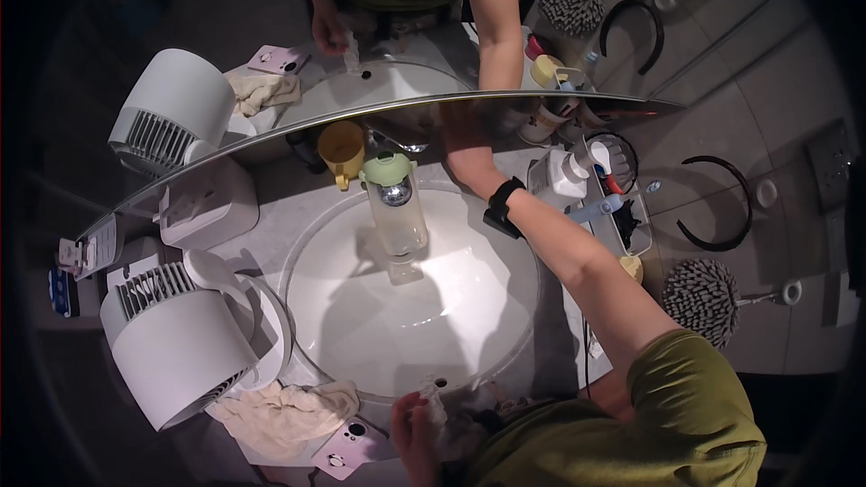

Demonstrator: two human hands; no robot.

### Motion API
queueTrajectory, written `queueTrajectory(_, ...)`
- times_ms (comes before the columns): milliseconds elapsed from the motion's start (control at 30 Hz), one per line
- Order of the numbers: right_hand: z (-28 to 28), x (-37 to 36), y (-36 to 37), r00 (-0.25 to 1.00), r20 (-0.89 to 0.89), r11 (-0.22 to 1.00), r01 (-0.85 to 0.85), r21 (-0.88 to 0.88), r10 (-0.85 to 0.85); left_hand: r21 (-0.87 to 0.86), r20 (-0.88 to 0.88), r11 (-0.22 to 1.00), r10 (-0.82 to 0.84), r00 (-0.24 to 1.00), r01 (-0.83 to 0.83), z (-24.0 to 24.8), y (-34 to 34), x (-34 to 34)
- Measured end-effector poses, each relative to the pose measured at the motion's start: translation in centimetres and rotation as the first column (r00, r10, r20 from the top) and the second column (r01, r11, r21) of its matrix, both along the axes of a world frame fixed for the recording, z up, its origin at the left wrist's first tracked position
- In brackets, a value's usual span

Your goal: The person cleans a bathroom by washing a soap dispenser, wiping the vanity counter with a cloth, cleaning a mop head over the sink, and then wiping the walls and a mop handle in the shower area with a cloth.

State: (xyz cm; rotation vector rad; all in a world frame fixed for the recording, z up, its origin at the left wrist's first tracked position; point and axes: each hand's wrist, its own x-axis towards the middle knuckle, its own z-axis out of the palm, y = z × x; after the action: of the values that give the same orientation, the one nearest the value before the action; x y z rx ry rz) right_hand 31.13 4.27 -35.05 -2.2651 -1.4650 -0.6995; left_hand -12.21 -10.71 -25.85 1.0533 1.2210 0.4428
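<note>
My left hand (413,433) is at the front rim of the white sink (311,307), with its fingers closed on a crumpled white tissue (435,408). My right arm, a black band (503,207) on its wrist, stretches across the right side of the sink to the back of the counter. There my right hand (469,160) reaches under the lower edge of the mirror; its fingers are hidden. Left of that hand stands a tap (397,221) with a pale green top piece (390,168). Behind the tap, a yellow mug (342,155) sits on the counter.
A white fan (180,343), a beige cloth (284,415) and a pink phone (347,446) lie left of the sink. A white box (207,207) stands at the back left. On the right are a pump bottle (559,176), an organiser tray (639,234) and a grey brush head (701,302).
</note>
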Motion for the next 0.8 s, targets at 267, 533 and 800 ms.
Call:
queueTrajectory(267, 5.9, 5.6, 2.7, 0.978, 0.169, 0.992, -0.117, -0.041, 0.122, -0.136, 0.129, 0.985, 0.128, 0.983, -0.110, -1.9, -0.4, -0.6)
queueTrajectory(533, 7.5, 2.4, 1.1, 0.929, 0.319, 0.945, -0.080, -0.319, 0.186, -0.158, 0.220, 0.977, 0.175, 0.960, -0.142, -1.9, -0.3, -1.2)
queueTrajectory(800, 13.3, -2.8, 6.2, 0.870, 0.399, 0.902, -0.111, -0.416, 0.291, -0.203, 0.211, 0.965, 0.212, 0.954, -0.169, -3.4, -1.6, -1.5)
